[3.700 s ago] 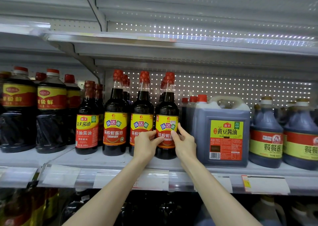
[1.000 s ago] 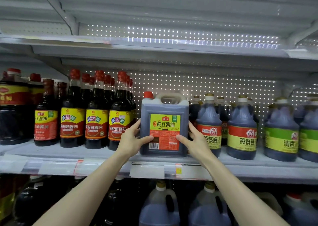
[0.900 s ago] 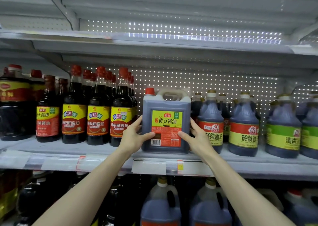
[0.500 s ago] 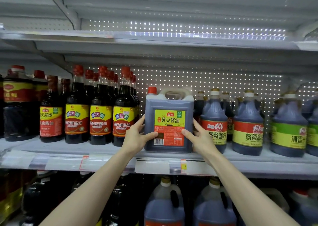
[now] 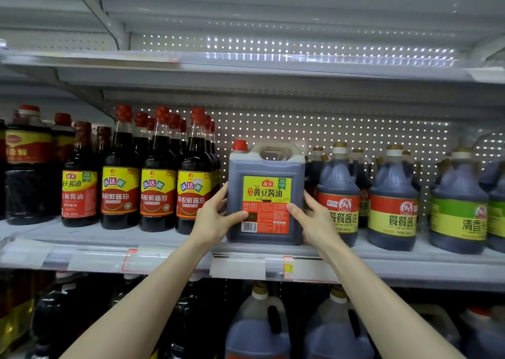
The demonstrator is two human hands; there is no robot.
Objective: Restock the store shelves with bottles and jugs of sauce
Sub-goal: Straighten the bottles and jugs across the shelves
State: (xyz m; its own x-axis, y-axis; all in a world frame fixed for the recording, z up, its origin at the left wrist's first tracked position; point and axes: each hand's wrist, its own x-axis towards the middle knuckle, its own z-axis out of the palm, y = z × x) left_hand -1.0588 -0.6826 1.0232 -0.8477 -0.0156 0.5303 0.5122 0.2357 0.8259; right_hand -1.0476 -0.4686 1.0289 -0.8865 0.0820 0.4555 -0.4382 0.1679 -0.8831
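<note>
- Change noted: a few seconds ago both hands were on one of the tall bottles (image 5: 158, 194). Both are now on the square jug (image 5: 266, 194) of soy sauce, the next station at three o'clock from that row.
- Over the last second the square jug shows no clear shift along the shelf (image 5: 164, 238), and the hands keep the same places on it.
- The left hand (image 5: 216, 222) grips the jug's nine o'clock side, with the thumb laid across the front label and the fingers wrapped round the edge.
- The right hand (image 5: 314, 222) grips the three o'clock side likewise, thumb on the label and fingers passing behind the side wall.
- Location: the jug is upright, label forward, red cap at its eleven o'clock. It stands near the shelf's front lip, just beside the tall bottles at nine o'clock and the round-shouldered bottles (image 5: 338, 194) at three.
- The base appears seated on the shelf, but the contact line is too dim to confirm that it is not slightly raised.
- Judgement: the bottle row looks faced and finished. The jug is being squared up, and only release remains for this item.
- Surface: a pale grey metal shelf with a price strip (image 5: 237, 267) along its front edge.
- Room: store racking with a lit perforated back panel (image 5: 355, 131) at twelve o'clock, an upper shelf (image 5: 246, 66) overhead, and lower jugs (image 5: 259, 328) at six o'clock.
</note>
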